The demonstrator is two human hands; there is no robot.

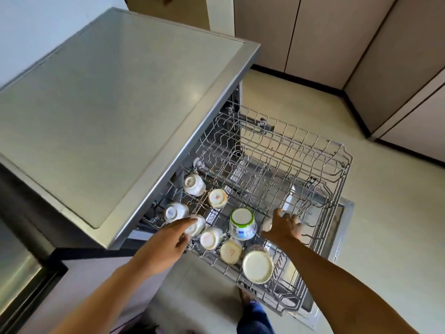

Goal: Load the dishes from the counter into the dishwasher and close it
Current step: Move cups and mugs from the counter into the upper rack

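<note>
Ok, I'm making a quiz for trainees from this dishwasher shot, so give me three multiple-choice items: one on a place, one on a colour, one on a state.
1. Where are the cups? A on the counter top; B on the floor; C in the pulled-out wire rack.
2. What colour rings the base of the tall mug? A green; B red; C black.
3. How do the cups stand? A mouths up; B bases up; C nested in one another.

Answers:
1 C: the cups sit among the wires of the rack, where the right hand holds a white cup.
2 A: a green band circles the mug's white base.
3 B: their flat bases face the camera.
</note>
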